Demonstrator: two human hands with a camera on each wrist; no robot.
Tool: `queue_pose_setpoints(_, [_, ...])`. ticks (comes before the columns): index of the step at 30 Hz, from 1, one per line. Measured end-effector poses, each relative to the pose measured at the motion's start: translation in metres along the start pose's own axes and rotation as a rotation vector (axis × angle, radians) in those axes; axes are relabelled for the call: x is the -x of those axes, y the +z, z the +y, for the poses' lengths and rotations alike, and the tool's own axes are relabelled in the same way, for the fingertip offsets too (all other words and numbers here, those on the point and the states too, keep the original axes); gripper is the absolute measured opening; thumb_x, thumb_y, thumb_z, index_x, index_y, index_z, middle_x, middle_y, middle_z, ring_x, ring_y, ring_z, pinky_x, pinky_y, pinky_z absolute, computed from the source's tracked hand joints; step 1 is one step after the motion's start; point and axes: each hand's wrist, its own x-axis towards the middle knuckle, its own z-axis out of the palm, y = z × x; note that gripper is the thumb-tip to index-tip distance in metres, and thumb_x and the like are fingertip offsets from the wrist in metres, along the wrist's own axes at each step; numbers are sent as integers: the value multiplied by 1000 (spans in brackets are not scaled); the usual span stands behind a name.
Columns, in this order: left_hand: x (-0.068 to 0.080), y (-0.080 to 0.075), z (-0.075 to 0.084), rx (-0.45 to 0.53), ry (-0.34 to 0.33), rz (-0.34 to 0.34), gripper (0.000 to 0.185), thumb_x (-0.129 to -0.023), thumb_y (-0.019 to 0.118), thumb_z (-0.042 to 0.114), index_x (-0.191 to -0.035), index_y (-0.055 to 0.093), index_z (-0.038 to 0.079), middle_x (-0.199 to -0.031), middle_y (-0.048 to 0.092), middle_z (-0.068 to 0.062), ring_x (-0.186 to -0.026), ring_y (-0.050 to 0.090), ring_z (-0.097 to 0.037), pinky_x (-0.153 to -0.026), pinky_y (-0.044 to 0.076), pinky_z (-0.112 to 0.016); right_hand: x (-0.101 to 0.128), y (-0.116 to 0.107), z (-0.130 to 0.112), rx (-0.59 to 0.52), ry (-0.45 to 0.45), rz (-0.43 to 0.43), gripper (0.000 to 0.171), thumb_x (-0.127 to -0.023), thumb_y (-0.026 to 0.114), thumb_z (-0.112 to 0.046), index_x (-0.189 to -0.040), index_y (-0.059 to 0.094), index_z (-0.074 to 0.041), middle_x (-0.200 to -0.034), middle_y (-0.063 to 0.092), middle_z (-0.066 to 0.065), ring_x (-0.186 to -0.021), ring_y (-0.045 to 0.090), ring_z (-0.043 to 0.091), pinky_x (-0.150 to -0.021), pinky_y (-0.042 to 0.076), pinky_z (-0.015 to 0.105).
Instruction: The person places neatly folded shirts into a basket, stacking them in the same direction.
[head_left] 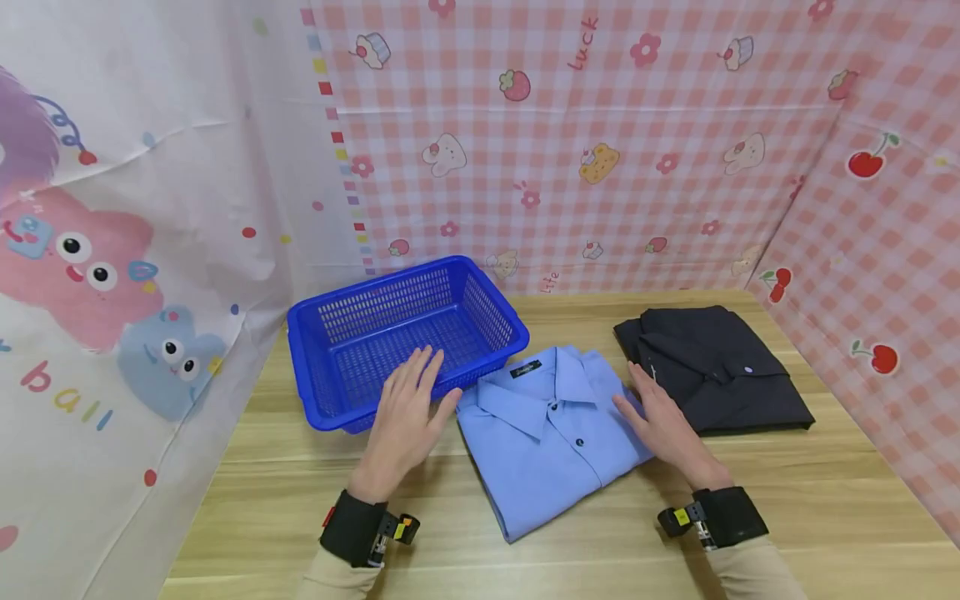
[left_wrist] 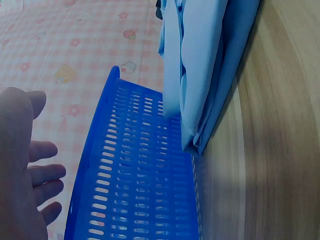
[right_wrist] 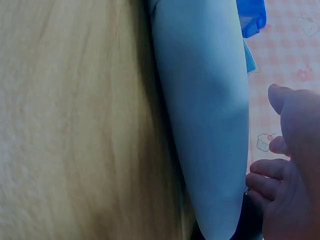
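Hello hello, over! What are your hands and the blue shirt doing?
Left hand and right hand open, flanking the folded blue shirt. Shirt flat on table. Blue basket close left, dark shirt right. Nothing blocking.

folded shirt (head_left: 547,433), centre: showing light blue
basket (head_left: 495,321), left: showing bright blue
second shirt (head_left: 720,367), right: showing black
backdrop (head_left: 600,142): showing pink gingham
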Motion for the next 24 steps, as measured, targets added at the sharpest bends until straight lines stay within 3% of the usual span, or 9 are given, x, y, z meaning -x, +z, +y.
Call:
queue_pose_setpoints(8, [8, 4, 8, 77, 26, 45, 62, -108, 53, 41, -157, 41, 6, -163, 38, -18, -153, 30, -35, -124, 26, -56, -1, 7, 1, 48, -45, 1, 71, -110, 51, -35, -158, 25, 10, -163, 28, 31, -150, 27, 49, -120, 21, 66])
queue_pose_setpoints(19, [20, 12, 16, 88, 51, 78, 61, -104, 61, 35, -154, 46, 4, -161, 41, -18, -151, 35, -37, -120, 31, -59, 1, 17, -3, 69, -21, -15, 71, -110, 50, -36, -157, 27, 11, -159, 35, 32, -149, 32, 45, -123, 11, 64])
queue_pose_setpoints(24, [27, 17, 20, 104, 67, 87, 59, -104, 62, 34, -153, 48, 6, -159, 45, -16, -149, 38, -36, -117, 36, -60, 2, 23, -4, 45, -18, -23, 73, -109, 50, -39, -158, 25, 9, -161, 32, 32, -150, 31, 46, -123, 16, 63])
